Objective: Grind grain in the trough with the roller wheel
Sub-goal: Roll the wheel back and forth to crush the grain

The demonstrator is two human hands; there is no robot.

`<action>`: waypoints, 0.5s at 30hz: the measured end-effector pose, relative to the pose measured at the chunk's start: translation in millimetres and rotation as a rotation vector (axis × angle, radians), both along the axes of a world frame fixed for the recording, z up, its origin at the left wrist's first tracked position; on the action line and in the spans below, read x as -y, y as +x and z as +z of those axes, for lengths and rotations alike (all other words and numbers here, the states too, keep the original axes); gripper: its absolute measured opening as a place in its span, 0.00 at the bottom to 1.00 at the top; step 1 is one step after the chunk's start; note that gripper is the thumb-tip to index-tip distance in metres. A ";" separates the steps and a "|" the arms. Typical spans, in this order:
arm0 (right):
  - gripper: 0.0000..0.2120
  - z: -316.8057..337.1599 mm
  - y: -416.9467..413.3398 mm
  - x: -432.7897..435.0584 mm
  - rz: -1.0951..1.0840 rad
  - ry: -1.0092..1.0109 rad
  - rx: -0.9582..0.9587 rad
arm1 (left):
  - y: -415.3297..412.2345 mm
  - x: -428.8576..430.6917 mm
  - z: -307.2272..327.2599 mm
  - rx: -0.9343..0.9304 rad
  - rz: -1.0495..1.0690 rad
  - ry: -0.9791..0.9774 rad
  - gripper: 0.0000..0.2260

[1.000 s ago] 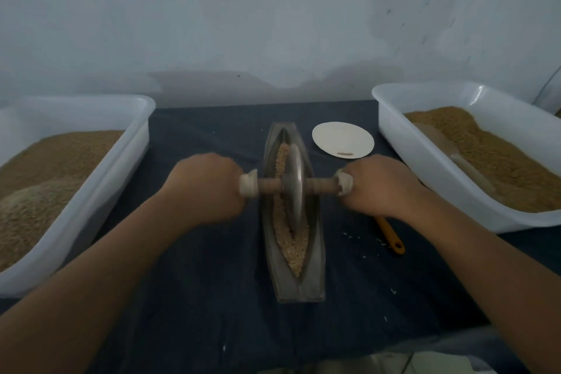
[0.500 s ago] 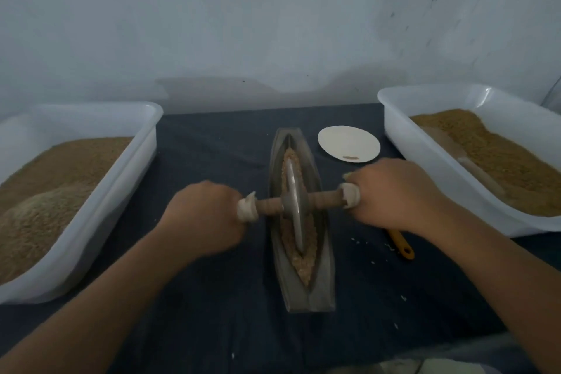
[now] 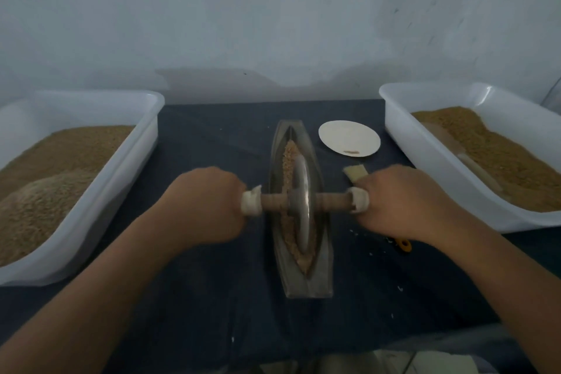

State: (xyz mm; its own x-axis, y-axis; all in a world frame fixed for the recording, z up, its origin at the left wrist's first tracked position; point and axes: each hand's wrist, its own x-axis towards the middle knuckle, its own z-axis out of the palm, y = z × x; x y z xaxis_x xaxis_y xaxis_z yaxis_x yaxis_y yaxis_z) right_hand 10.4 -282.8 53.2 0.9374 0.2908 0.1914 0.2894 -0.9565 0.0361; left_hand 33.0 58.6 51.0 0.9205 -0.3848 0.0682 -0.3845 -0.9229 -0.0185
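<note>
here both hands' fingers curl round the roller wheel handles over the trough.

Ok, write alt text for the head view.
A left hand and right hand grip the handles of a roller wheel standing in a narrow trough of grain on a dark cloth. A left tub and right tub hold more grain; a plate lies beyond the right hand.

Bare left hand, bare right hand

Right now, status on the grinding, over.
Left hand, right hand gripping wooden axle. Grey metal roller wheel upright in long grey trough, on tan grain. Nothing blocking.
</note>
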 end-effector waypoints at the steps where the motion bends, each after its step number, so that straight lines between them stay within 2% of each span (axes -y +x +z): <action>1: 0.15 -0.5 1.0 0.0 -0.001 -0.014 -0.017 | 1.1 -0.2 -1.7 -0.005 -0.002 0.003 0.14; 4: 0.14 4.1 33.9 -12.7 -0.117 -0.049 -0.131 | 29.5 14.7 5.8 -0.010 0.060 0.021 0.14; 9: 0.14 7.8 93.7 -27.2 -0.215 -0.037 0.068 | 87.1 36.0 20.1 0.023 0.192 -0.013 0.12; 12: 0.13 16.4 78.7 -28.9 -0.131 -0.047 0.096 | 74.5 28.5 6.4 0.013 0.205 -0.051 0.11; 15: 0.11 19.9 37.8 -24.6 -0.071 -0.086 -0.035 | 39.4 11.8 -17.7 0.035 0.159 -0.064 0.12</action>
